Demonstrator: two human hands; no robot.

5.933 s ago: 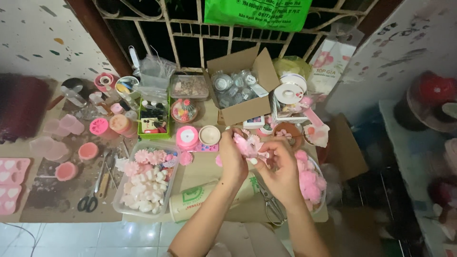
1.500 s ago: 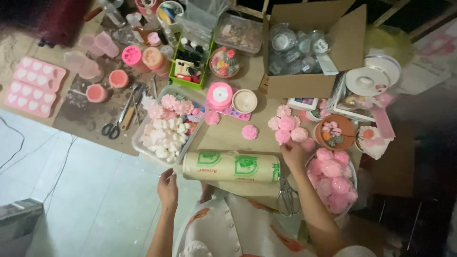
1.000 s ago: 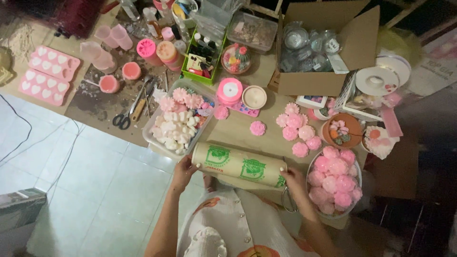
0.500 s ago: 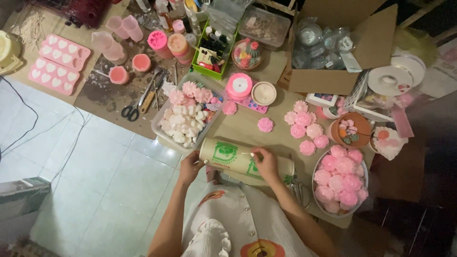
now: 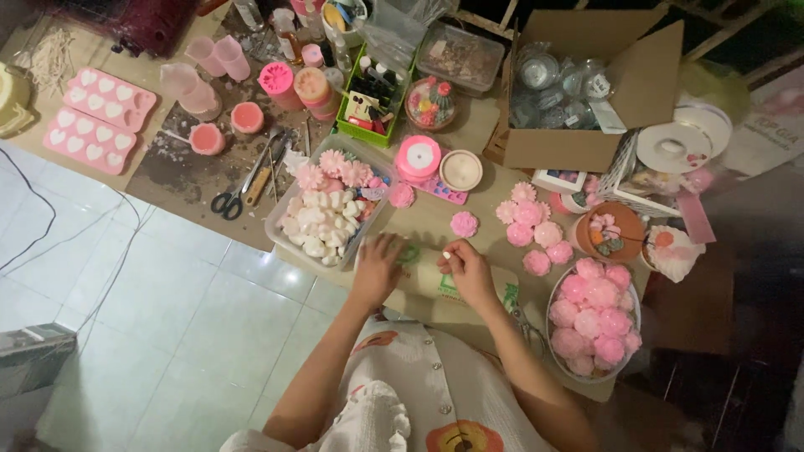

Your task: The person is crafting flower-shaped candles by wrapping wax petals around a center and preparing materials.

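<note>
Both hands on a beige roll (image 5: 423, 272) with green print lying at the table's near edge: left hand (image 5: 377, 269) pressed flat on its left part, right hand (image 5: 466, 269) pinching at its top; whether the pinch grasps anything cannot be told. Finished pink flowers fill the bowl (image 5: 554, 335); seven more (image 5: 529, 226) lie loose beyond the roll, which looks unopened
</note>
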